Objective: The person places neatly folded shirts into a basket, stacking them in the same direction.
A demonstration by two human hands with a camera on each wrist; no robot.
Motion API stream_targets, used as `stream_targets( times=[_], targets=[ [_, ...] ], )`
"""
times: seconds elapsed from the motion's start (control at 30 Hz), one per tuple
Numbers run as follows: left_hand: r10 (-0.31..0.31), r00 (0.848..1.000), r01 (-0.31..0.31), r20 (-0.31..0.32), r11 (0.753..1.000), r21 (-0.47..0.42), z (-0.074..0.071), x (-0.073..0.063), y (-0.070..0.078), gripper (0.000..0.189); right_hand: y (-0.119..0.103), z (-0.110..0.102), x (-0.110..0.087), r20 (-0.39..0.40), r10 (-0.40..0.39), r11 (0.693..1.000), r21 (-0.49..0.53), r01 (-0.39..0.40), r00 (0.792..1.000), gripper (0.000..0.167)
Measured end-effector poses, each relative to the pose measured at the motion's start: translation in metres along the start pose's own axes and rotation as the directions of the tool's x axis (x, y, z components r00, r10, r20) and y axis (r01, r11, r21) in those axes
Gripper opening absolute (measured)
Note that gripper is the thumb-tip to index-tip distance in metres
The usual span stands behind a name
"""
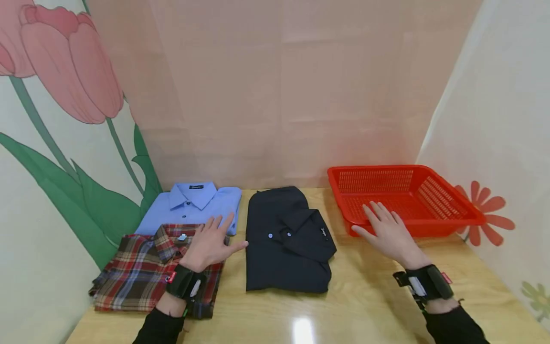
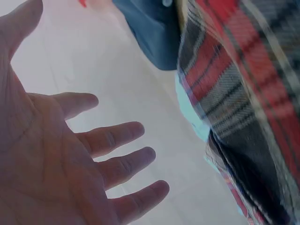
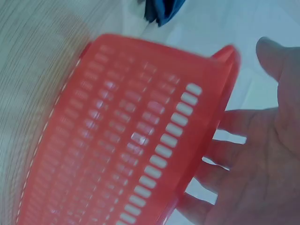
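Fingers spread, my left hand (image 1: 209, 246) hovers over a folded plaid shirt (image 1: 133, 274) in red, grey and brown. The left wrist view shows its palm and fingers holding nothing, with the plaid cloth (image 2: 234, 84) apart from them. My right hand (image 1: 391, 234) is at the near rim of a red plastic basket (image 1: 408, 222), fingers straight and nothing gripped. In the right wrist view the basket's slotted side (image 3: 126, 126) hides part of the fingertips; whether they touch it I cannot tell. Between the hands lies a folded black shirt (image 1: 279, 267).
A folded light blue shirt (image 1: 193, 200) lies behind the plaid one, partly covered by it. Everything stands on a light wooden table (image 1: 258, 315). A pinkish backdrop (image 1: 279, 95) rises behind, and white side panels with printed flowers (image 1: 487, 212) flank the table.
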State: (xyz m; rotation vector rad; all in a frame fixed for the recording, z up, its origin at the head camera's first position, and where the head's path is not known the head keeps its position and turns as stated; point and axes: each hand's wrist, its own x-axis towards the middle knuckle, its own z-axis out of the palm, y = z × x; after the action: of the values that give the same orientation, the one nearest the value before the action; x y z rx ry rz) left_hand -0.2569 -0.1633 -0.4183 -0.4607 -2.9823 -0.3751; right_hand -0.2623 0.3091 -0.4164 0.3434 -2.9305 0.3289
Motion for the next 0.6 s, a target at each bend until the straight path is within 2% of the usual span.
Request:
stream_targets(
  times=[0.13, 0.33, 0.6],
  targets=[
    [0.014, 1.0, -0.014, 0.01, 1.0, 0.011, 0.005, -0.002, 0.004, 0.091, -0.01, 0.004, 0.001, -0.063, -0.074, 0.997, -0.002, 0.074, 0.995, 0.087],
    [0.05, 0.998, -0.051, 0.046, 0.998, 0.028, 0.01, 0.002, 0.009, 0.08, -0.025, 0.009, 0.003, -0.156, -0.178, 0.983, 0.012, 0.182, 0.972, 0.076],
    [0.128, 0.99, -0.128, 0.059, 0.992, 0.001, 0.018, 0.004, 0.012, 0.066, -0.045, 0.018, 0.003, -0.13, -0.273, 0.957, 0.063, 0.283, 0.953, 0.069]
  ],
)
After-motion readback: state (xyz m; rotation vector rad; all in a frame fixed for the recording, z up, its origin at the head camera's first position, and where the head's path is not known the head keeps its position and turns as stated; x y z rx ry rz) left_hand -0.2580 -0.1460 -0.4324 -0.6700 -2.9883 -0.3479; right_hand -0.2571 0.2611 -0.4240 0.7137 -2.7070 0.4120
